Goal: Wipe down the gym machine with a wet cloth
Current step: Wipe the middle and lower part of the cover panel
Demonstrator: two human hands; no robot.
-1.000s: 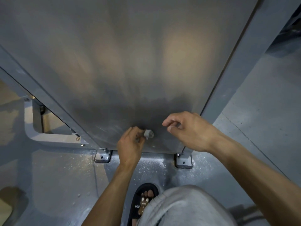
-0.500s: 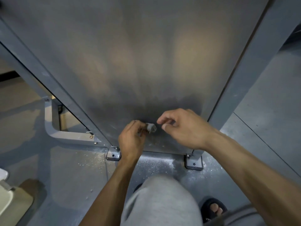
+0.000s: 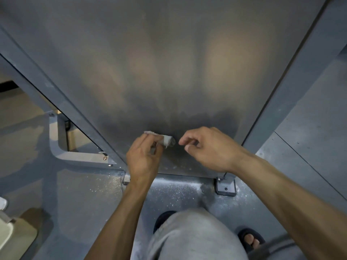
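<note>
No readable brand or label anywhere on the gym machine, just a big brushed grey metal panel with blurry warm light patches high up and a darker, damp-looking band lower down. Small pale cloth, rolled up tight into a stubby tube, fuzzy at the ends, pressed against the lower part of the panel, right inside that dark band. Left hand curled around the cloth's left end, fingers bent over it. Right hand just beside the cloth's right end, not touching as far as can be told, fingers loosely curled and grasping nothing. Grey frame posts along both edges of the panel, bolted foot plate below the panel's right corner. Speckled grey floor under the panel with white flecks scattered near its base. Grey-trousered knee and a dark sandal below the hands.
</note>
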